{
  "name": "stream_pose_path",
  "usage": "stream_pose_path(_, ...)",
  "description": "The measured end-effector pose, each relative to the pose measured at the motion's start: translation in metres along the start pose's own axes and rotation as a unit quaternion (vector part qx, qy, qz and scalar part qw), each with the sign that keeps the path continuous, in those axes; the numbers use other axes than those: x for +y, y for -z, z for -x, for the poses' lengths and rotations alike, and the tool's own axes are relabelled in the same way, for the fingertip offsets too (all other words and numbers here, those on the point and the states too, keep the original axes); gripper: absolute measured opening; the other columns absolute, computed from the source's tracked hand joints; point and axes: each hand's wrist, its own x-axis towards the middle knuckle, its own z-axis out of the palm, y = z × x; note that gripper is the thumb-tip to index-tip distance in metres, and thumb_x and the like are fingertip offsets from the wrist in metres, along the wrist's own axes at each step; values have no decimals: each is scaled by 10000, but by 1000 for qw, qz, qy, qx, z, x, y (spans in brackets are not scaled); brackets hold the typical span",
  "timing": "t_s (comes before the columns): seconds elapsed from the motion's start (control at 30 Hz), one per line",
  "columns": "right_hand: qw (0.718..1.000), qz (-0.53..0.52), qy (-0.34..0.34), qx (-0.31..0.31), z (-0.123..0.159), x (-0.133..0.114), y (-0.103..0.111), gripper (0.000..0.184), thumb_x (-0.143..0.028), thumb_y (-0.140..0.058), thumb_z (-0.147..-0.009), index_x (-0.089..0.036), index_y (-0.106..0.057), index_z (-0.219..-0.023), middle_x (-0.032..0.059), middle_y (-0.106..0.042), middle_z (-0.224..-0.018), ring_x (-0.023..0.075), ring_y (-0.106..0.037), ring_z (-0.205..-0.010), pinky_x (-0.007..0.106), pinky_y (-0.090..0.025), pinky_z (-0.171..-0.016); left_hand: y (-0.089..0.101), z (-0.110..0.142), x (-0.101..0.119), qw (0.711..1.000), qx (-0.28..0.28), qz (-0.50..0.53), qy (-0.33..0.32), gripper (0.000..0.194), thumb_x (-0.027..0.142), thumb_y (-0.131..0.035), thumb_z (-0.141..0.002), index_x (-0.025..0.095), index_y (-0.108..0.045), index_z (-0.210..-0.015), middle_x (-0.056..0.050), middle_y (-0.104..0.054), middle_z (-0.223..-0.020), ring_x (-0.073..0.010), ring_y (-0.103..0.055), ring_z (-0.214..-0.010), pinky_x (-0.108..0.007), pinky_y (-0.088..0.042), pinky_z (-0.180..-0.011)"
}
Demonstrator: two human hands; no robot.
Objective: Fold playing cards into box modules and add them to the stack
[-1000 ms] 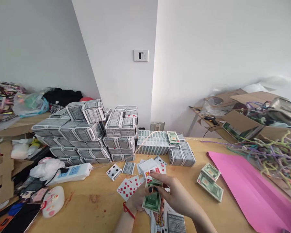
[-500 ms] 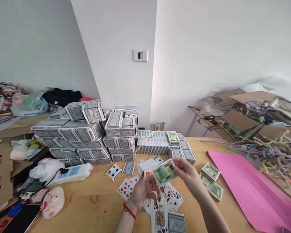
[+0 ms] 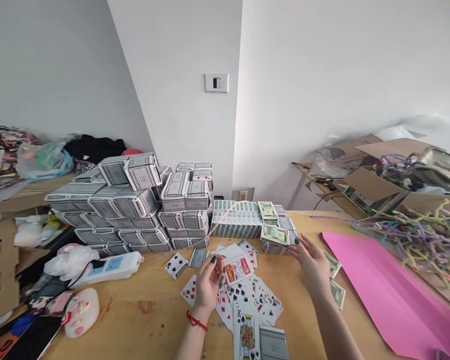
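Observation:
My left hand (image 3: 207,285) is palm up over the spread cards, its fingers loosely curled and apart with nothing visible in them. Beside its fingertips lies a red-and-white card marked POKER (image 3: 239,269). My right hand (image 3: 312,261) is open, its thumb at the right end of a green banknote-patterned card pack (image 3: 275,234). That pack rests on grey-backed card packs (image 3: 290,231). Behind it is another green pack (image 3: 267,211). Two more green packs (image 3: 336,294) are partly hidden by my right hand and forearm. A king of spades (image 3: 246,332) lies face up near the front.
Tall stacks of grey-backed card packs (image 3: 127,200) stand at the back left, beside a row of pale packs (image 3: 236,220). A pink sheet (image 3: 382,285) covers the right side. A white power strip (image 3: 114,267) is at left, and pipe cleaners (image 3: 408,235) tangle at far right.
My right hand has moved right and back and let go of the green card pack, which now rests on the grey packs. My left hand has shifted slightly left, uncovering the red POKER card.

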Motion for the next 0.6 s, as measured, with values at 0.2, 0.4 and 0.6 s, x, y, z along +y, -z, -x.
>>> stream_pose_path(0.2,895,438,34,-83,-27,-7,58,311,-428,-587,-641,-196,-637,-842,93,-683,-886,282,-641,-801,368,-478,-652,5,-8,-6,987,128,-78,-55,224,345,-613,-717,171,-536,-598,55,-375,-531,-86,-327,-491,-200,-301,-470)
stream_pose_path(0.4,734,658,-68,-153,-28,11,89,496,-230,-671,-470,-140,-588,-951,177,-652,-819,336,-644,-736,377,-456,-547,3,-9,-2,976,163,-129,-72,288,375,-583,-718,190,-450,-543,56,-346,-520,-99,-308,-478,-222,-286,-468)
stream_pose_path(0.6,728,662,-76,-162,-14,13,60,679,-161,-633,-452,-129,-479,-1112,178,-649,-844,327,-653,-706,370,-443,-515,-2,-6,0,974,153,-147,-73,296,353,-571,-714,199,-412,-519,54,-345,-516,-100,-301,-472,-227,-300,-476)
